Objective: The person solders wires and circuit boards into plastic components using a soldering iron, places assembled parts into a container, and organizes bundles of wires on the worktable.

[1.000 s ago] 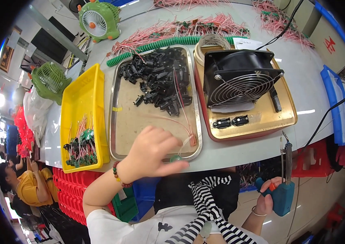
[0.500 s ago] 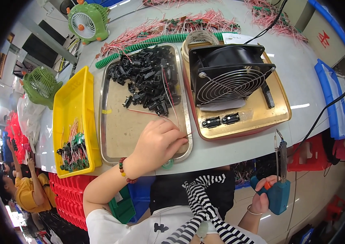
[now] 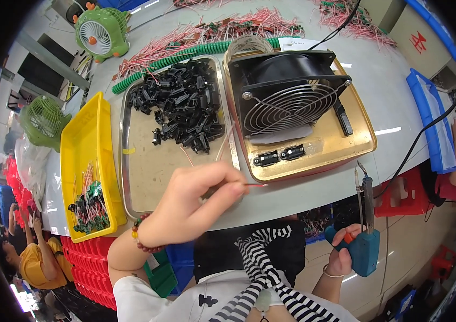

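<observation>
My left hand [image 3: 195,201] hovers over the near edge of the silver tray [image 3: 131,177], with thumb and fingers pinched on a thin red wire [image 3: 253,185] that points right. A heap of small black connectors [image 3: 182,107] fills the far half of that tray. My right hand [image 3: 340,257] hangs low, below the table edge, and grips a blue soldering gun [image 3: 365,244] with its tip upward. Two black connectors [image 3: 279,156] lie on the gold tray [image 3: 356,145] in front of the black fan [image 3: 287,96].
A yellow bin [image 3: 85,145] at left holds green parts with wires. Red wire bundles [image 3: 212,32], a green coiled hose [image 3: 185,53] and two small green desk fans [image 3: 99,27] lie at the back. A blue tray [image 3: 432,123] sits at right. Other people work at both sides.
My left hand drew back from the middle of the silver tray to its near edge and now pinches a red wire. The right hand with the soldering gun stays low.
</observation>
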A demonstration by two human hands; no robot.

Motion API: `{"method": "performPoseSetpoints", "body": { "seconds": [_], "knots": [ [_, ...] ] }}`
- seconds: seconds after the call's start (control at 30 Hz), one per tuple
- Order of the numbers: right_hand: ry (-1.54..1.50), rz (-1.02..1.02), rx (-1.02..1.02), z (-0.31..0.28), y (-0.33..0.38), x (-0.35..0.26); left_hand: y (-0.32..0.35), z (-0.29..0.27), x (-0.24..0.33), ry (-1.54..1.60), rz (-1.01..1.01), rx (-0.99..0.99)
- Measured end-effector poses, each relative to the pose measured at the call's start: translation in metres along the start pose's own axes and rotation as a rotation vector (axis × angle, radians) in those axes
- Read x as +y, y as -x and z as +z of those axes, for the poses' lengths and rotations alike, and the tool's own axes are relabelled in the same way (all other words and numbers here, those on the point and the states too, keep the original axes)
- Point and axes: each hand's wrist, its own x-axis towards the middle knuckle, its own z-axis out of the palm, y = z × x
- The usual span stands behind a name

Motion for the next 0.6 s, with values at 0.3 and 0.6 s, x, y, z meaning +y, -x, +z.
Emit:
{"method": "performPoseSetpoints", "body": {
  "seconds": [0.3,0.6],
  "knots": [
    [-0.038,0.018,-0.031,0.008,0.000,-0.004,-0.044,0.020,-0.025,-0.233,0.272,0.100],
    [0.031,0.057,-0.077,0.020,0.000,-0.009,-0.043,0.019,-0.038,-0.207,0.292,0.122]
  ]
}}
